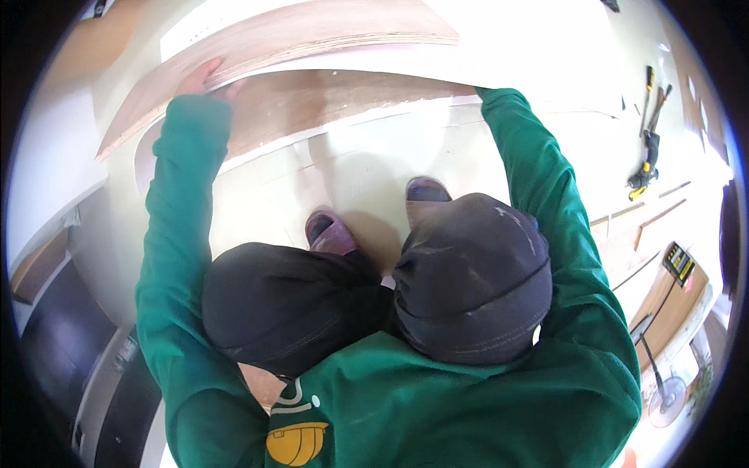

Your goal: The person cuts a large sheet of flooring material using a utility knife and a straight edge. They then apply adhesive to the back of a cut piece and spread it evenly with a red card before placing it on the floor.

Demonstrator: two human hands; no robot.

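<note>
A plywood board (312, 31) with a layered edge lies across the far side, its left end slanting toward me. My left hand (201, 78) is closed round its near edge, some fingers on top and others just below. Under the board shows a white sheet (382, 59), bowed along its front. Beneath that is another brown wooden panel (289, 109) with a ragged white edge. My right arm reaches to the right end of this panel; the sleeve cuff (499, 97) meets the white sheet, and the hand's fingers are hidden there.
I squat in purple slide sandals (333, 234) on a pale floor (343, 171). A black-and-yellow tool (646, 164) and a long-handled tool (649, 86) lie at right. Farther down that side are wooden strips and a standing fan (667, 398). Dark panels (66, 335) stand at left.
</note>
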